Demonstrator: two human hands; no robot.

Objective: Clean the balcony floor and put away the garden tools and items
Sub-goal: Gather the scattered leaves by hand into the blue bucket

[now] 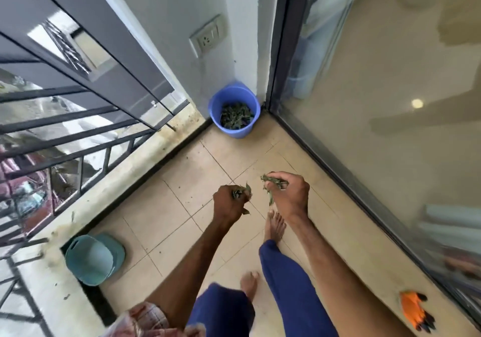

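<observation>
I'm seeing both hands out over the beige tiled floor (182, 170). The left hand (230, 203) is clenching a crumpled clump of limp, dark green leaves (240, 193), and the right hand (289, 196) is pinching a ragged second bunch (272, 180), stems dangling. The round blue plastic bucket (214, 110) is sitting in the far corner, more leaves lining its bottom. An orange glove (413, 310) is lying beside the glass door (377, 89).

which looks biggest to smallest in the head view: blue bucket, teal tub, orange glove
1. teal tub and blue bucket: about alike in this view. The tub is nearer the camera, so I won't rank one over the other.
2. orange glove: clearly the smallest.
</observation>
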